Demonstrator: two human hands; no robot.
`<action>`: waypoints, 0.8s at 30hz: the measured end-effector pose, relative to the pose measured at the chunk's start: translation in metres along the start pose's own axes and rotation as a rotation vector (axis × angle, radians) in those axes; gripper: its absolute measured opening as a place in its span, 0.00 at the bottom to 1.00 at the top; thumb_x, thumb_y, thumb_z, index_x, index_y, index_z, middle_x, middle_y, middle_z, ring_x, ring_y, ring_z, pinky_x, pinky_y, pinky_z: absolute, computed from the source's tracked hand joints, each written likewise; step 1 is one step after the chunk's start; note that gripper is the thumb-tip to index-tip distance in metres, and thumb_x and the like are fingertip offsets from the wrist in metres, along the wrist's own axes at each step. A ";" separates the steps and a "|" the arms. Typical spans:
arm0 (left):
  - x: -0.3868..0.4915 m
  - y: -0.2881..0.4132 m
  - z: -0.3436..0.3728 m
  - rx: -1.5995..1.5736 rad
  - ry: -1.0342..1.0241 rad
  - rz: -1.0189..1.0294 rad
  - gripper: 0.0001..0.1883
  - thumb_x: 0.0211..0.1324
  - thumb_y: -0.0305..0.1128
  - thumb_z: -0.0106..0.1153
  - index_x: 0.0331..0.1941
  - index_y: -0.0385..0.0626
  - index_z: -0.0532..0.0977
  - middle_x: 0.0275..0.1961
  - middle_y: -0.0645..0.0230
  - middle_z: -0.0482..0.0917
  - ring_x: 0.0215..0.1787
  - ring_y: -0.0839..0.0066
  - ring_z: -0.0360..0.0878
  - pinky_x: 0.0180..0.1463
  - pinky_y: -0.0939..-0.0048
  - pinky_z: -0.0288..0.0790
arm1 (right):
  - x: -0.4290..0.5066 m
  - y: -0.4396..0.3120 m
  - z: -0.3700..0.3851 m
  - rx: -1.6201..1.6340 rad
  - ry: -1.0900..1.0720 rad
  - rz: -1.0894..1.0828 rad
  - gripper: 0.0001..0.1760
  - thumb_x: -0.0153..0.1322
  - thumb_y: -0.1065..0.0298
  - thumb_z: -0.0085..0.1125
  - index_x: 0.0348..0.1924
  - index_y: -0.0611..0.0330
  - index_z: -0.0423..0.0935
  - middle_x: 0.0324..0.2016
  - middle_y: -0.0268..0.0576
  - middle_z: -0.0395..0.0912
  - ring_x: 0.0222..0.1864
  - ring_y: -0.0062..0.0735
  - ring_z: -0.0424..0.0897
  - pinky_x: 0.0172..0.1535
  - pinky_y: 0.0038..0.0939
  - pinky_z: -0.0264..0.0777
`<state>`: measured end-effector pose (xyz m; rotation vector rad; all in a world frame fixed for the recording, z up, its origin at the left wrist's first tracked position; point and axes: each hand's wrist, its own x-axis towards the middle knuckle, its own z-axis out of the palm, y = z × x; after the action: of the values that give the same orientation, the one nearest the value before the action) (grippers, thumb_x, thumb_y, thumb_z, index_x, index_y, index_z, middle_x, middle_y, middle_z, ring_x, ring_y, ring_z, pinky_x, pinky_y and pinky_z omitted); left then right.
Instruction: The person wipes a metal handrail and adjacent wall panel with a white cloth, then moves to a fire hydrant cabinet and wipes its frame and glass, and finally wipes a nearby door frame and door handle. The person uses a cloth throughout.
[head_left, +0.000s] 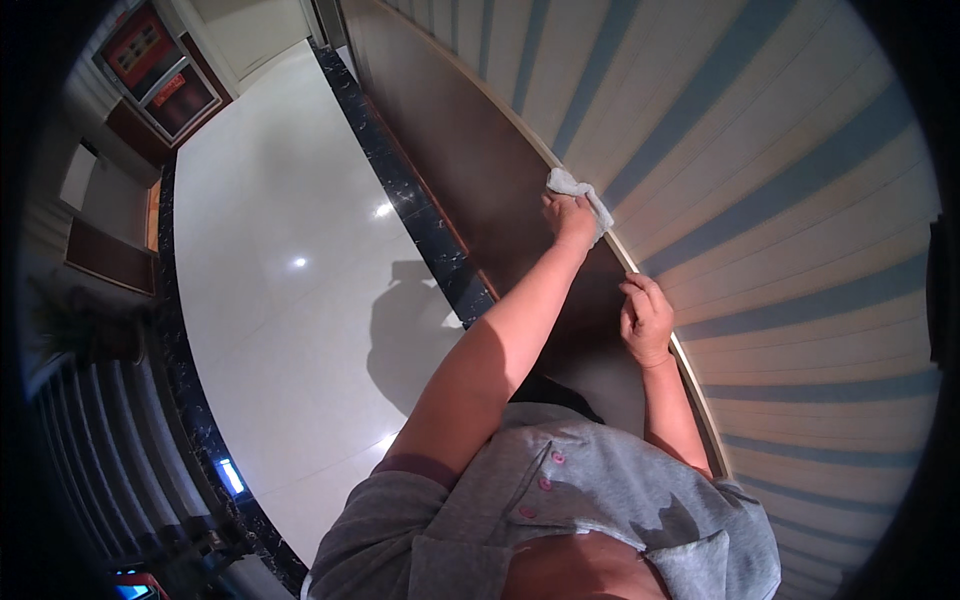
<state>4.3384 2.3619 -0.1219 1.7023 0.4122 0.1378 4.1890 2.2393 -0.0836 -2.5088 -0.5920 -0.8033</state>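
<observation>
My left hand presses a white cloth against the narrow cream chair rail. Part of the cloth bunches up beyond my fingers. Below the rail runs a dark brown wainscot panel; above it is wallpaper with cream and blue-grey stripes. My right hand is closer to my body, its fingers curled in beside the same rail. I see nothing in it, and whether its fingertips touch the rail is hard to tell.
A glossy white tiled floor has black marbled borders. Across it stand a door with red decorations, a potted plant and a dark striped surface. A lit screen shows at the lower left.
</observation>
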 end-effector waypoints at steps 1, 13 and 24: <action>0.000 0.000 -0.008 -0.248 -0.034 -0.065 0.25 0.62 0.27 0.51 0.61 0.39 0.57 0.59 0.53 0.66 0.62 0.57 0.67 0.65 0.57 0.63 | 0.001 0.000 0.001 0.017 0.013 0.004 0.15 0.56 0.85 0.55 0.36 0.62 0.77 0.41 0.48 0.79 0.39 0.47 0.81 0.40 0.36 0.77; 0.034 -0.001 -0.071 -0.912 -0.101 -0.047 0.15 0.71 0.27 0.41 0.58 0.50 0.59 0.53 0.65 0.69 0.55 0.72 0.70 0.56 0.68 0.68 | 0.010 -0.009 0.009 -0.116 0.064 -0.041 0.15 0.54 0.81 0.59 0.34 0.59 0.78 0.37 0.41 0.81 0.31 0.39 0.81 0.33 0.33 0.75; 0.095 0.007 -0.035 -0.305 0.093 0.007 0.28 0.58 0.21 0.54 0.61 0.36 0.56 0.59 0.54 0.63 0.64 0.59 0.63 0.68 0.61 0.58 | 0.019 -0.016 0.013 -0.154 0.092 0.010 0.12 0.51 0.79 0.59 0.29 0.59 0.78 0.34 0.41 0.81 0.28 0.34 0.80 0.31 0.30 0.74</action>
<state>4.4166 2.4264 -0.1227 1.4002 0.4316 0.2722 4.2004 2.2645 -0.0766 -2.5932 -0.5032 -0.9883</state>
